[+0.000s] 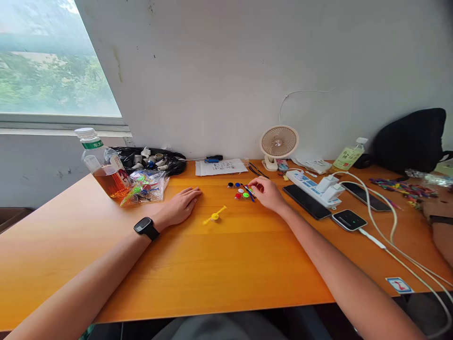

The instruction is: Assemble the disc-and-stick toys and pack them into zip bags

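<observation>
Left hand (pixel 180 205) lies flat, fingers nearly together; right hand (pixel 266 192), pinch indiscernible, apparently selects among plastic sticks (pixel 251 194); lifting calls for isolating one. Yellow spinner (pixel 215 217) sits between hands.

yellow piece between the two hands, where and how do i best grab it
Pinch the yellow piece at its round hub, best from above: the hub looks thickest, and the thin bar runs from near left to far right, so finger and thumb would probably fit either side of it.

One yellow spinner (pixel 214 217) (plus two bottles (pixel 110 178))
</observation>
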Motion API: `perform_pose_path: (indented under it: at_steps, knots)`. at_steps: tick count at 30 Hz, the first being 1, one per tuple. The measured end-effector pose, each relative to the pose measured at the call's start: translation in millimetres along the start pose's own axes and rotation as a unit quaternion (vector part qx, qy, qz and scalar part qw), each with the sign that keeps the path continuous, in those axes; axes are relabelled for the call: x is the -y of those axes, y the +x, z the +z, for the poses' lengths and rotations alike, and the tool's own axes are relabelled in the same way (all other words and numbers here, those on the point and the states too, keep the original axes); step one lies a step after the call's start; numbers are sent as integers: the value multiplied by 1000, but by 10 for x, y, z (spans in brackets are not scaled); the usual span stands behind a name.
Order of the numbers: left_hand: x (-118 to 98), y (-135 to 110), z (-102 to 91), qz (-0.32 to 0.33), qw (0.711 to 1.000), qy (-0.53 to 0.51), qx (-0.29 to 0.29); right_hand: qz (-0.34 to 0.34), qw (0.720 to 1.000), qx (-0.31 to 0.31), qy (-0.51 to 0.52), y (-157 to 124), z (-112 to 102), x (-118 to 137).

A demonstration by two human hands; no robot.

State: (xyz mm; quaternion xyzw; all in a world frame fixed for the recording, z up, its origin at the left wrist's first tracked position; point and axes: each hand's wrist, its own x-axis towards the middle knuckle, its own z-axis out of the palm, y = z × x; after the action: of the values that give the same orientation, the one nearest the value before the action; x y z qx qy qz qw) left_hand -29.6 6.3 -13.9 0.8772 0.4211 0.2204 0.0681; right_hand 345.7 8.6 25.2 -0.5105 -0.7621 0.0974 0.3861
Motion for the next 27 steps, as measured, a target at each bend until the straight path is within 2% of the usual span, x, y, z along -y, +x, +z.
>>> perform_pose_path:
  at_steps: [4,21,24,27]
  knots:
    - [6,1,6,-1,1000,4,2,-20,999,41,-6,-33,27,27]
    - [23,-2,24,15,1000,-5,-16,-16,994,91,-50,-61,-13,91]
    - [13,-1,16,12,1000,-3,-13,-7,992,128,-19,-72,-37,129]
    - [-1,1,6,9,1000,0,-5,8,978,204,34,-92,-60,199]
